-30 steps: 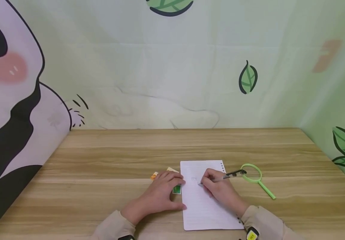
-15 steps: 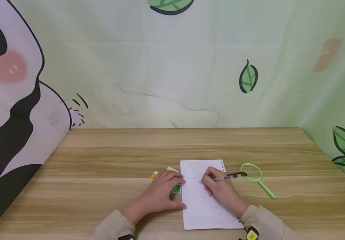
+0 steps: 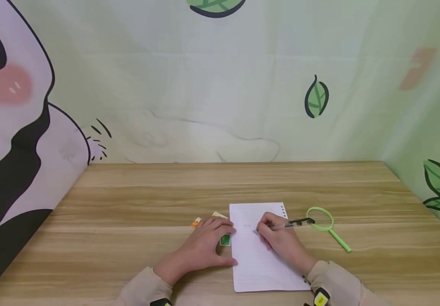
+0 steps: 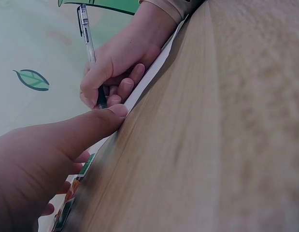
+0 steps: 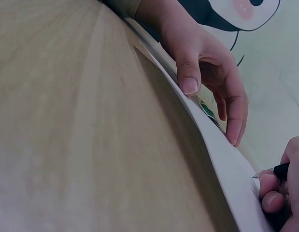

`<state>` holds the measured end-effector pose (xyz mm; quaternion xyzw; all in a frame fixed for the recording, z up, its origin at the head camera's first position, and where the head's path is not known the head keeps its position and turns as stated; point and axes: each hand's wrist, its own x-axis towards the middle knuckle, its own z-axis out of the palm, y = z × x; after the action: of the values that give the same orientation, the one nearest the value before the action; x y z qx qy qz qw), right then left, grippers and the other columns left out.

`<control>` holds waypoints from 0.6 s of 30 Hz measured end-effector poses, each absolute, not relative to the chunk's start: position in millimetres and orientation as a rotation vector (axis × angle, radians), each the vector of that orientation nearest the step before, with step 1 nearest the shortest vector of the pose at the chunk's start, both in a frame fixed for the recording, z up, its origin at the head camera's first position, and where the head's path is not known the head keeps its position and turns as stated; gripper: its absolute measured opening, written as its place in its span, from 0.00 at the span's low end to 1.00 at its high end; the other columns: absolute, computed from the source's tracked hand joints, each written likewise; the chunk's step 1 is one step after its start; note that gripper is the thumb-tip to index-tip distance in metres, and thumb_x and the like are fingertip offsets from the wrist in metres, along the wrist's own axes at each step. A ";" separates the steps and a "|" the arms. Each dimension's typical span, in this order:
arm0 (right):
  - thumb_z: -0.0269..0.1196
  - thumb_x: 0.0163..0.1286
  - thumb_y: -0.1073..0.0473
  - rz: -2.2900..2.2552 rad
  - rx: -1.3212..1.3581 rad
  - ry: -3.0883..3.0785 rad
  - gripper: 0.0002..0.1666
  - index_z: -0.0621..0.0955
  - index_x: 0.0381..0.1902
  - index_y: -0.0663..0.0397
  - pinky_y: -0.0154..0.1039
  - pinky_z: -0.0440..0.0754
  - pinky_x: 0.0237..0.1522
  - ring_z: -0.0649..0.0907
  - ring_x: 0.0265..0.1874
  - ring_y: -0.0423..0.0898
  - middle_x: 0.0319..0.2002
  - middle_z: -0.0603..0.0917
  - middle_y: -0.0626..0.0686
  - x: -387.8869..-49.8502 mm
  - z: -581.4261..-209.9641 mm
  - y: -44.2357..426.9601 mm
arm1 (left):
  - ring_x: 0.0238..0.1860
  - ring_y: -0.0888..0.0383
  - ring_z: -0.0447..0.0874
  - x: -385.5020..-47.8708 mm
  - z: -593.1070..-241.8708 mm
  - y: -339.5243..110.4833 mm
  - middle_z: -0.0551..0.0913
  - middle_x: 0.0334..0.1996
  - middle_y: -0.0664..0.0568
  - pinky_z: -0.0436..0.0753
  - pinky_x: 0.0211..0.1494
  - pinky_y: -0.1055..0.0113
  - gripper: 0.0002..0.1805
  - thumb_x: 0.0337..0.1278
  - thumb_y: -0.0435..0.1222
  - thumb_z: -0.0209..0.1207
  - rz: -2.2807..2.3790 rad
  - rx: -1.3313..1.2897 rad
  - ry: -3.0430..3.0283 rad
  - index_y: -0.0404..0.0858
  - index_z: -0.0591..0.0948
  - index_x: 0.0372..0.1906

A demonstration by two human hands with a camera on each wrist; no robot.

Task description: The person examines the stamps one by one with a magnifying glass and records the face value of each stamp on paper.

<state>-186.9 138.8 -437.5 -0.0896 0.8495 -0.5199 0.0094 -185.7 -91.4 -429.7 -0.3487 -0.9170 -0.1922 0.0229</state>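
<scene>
A lined white sheet (image 3: 258, 263) with punched holes lies on the table, small handwritten marks near its top. My right hand (image 3: 283, 240) pinches a clear-and-black pen (image 3: 296, 222), its tip at the paper beside the marks; the left wrist view shows the pen (image 4: 88, 36) upright in those fingers. My left hand (image 3: 201, 248) rests with spread, relaxed fingers, thumb and fingertips on the sheet's left edge. Small colourful cards lie partly hidden under and beside it: a green one (image 3: 225, 240) and an orange one (image 3: 196, 222).
A green magnifying glass (image 3: 340, 240) lies to the right of the paper, the pen's rear end over its ring. The wooden table (image 3: 147, 191) reaches back to a fabric backdrop (image 3: 212, 85) printed with a panda and leaves.
My right hand and the pen tip have shifted slightly upward on the paper since a second ago. My left hand stays in place on the sheet's edge.
</scene>
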 end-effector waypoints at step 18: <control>0.55 0.67 0.65 -1.642 -0.167 2.704 0.09 0.76 0.25 0.57 0.29 0.67 0.16 0.71 0.12 0.39 0.14 0.74 0.49 -186.2 -434.5 140.4 | 0.64 0.56 0.68 -185.6 -429.6 -92.2 0.75 0.59 0.56 0.62 0.73 0.52 0.36 0.41 0.58 0.69 -0.590 -1.085 -2.824 0.43 0.79 0.55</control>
<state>-186.2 140.4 -434.5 -0.0528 0.8535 -0.5182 -0.0130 -185.6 -92.2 -429.6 -0.3518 -0.9158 -0.1913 0.0296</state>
